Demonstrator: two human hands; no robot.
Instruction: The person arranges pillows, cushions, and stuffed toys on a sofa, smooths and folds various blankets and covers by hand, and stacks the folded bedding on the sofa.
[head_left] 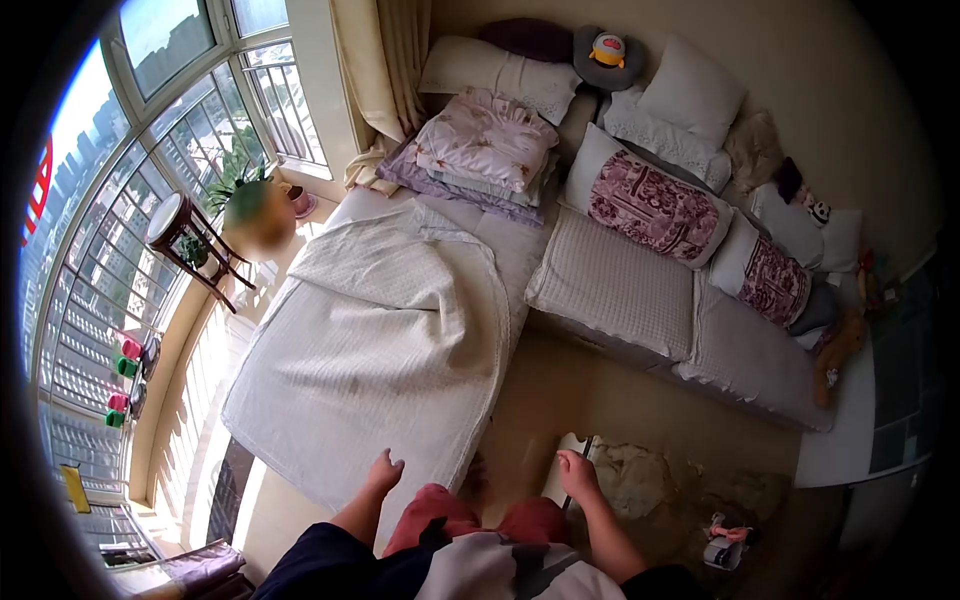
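Note:
My left hand point(382, 471) hangs over the near part of the bed, its thumb and a finger apart, nothing visible in it. To the right, my right hand point(577, 474) is held beside the coffee table's near left edge, fingers curled in, and I see nothing in them. A cream quilted blanket point(370, 290) lies across the bed, its upper part rumpled and folded back, its lower part flatter. The white bed sheet point(508, 232) shows beyond it. Folded bedding point(485, 140) with a pink flowered quilt on top is stacked at the bed's head.
A sofa point(620, 280) with patterned pillows point(660, 205) stands right of the bed. A marble-patterned coffee table point(640, 480) is near my right side. By the windows stand a dark wooden stool point(185, 235) and a potted plant point(240, 185). Curtains point(375, 70) hang at the corner.

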